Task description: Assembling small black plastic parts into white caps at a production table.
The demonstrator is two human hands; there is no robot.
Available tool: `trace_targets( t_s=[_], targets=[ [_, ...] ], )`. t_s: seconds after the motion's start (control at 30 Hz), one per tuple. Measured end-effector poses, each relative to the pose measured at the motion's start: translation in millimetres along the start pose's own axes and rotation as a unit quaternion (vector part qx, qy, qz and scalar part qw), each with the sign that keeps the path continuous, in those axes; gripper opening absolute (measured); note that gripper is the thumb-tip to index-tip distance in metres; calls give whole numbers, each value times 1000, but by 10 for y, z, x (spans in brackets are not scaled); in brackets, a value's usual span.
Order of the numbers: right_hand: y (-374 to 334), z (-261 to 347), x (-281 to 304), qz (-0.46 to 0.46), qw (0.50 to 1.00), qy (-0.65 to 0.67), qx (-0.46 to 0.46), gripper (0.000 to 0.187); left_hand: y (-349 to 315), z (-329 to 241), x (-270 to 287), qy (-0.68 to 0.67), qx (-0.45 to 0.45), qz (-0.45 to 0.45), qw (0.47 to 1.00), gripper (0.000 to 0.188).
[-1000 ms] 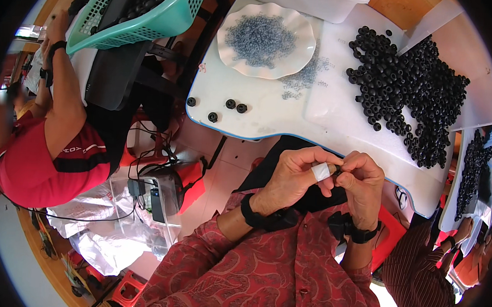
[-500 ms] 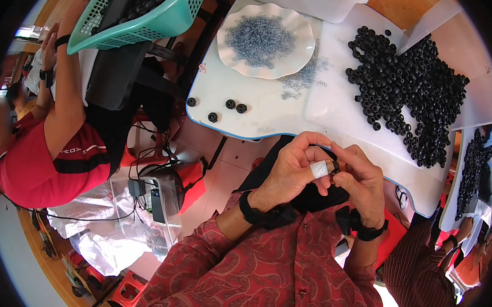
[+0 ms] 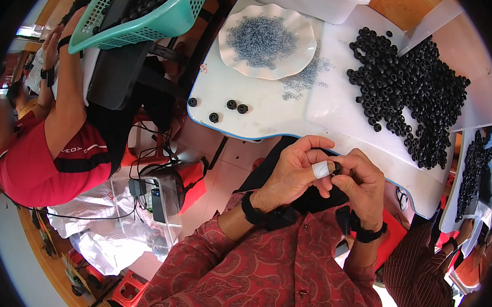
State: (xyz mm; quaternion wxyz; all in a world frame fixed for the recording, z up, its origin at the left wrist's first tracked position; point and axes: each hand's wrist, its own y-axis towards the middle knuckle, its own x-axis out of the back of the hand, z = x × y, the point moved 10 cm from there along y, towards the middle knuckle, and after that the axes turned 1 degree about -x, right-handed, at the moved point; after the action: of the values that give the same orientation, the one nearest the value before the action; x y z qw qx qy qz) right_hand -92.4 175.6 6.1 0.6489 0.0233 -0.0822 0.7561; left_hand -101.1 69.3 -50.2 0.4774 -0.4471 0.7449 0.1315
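A small black ring (image 3: 336, 168) is pinched between my two hands, just off the table's near edge. My left hand (image 3: 289, 176) has its thumb and fingers closed on it, with white tape (image 3: 320, 169) round the thumb. My right hand (image 3: 366, 189) grips it from the other side, fingers curled; they partly cover the ring. Several loose black rings (image 3: 231, 104) lie at the table's left edge. A large pile of black rings (image 3: 399, 89) spreads over the right side. Tiny clear-grey pieces (image 3: 261, 39) fill a scalloped white plate (image 3: 303, 58), and more are scattered beside it.
The white table (image 3: 253, 120) has a blue edge. A white bin (image 3: 309, 2) stands at its back. At left, a co-worker's arm (image 3: 70, 81) is by a green basket (image 3: 135, 33) of black pieces. Cables hang near a clear box (image 3: 165, 224). Another person in stripes (image 3: 419, 271) sits at right.
My hands stay together with small finger movements around the black ring. The right fingers have shifted slightly; the view has moved a little.
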Motion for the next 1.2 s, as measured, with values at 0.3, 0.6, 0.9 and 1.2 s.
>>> trace_targets(
  t_s=[0.3, 0.6, 0.9, 1.2],
  targets=[
    [7, 3, -4, -52, 997, 58, 11, 30, 35, 7, 63, 59, -31, -2, 998, 27],
    [-62, -60, 0, -102, 984, 141, -26, 24, 15, -131, 3, 134, -114, 26, 984, 38],
    [-74, -48, 39, -140, 984, 108, 12, 23, -19, -97, -132, 127, -72, 58, 988, 57],
    [-97, -3, 54, -153, 983, 96, 33, 19, -12, -84, -96, 156, -65, 40, 985, 53]
  ],
)
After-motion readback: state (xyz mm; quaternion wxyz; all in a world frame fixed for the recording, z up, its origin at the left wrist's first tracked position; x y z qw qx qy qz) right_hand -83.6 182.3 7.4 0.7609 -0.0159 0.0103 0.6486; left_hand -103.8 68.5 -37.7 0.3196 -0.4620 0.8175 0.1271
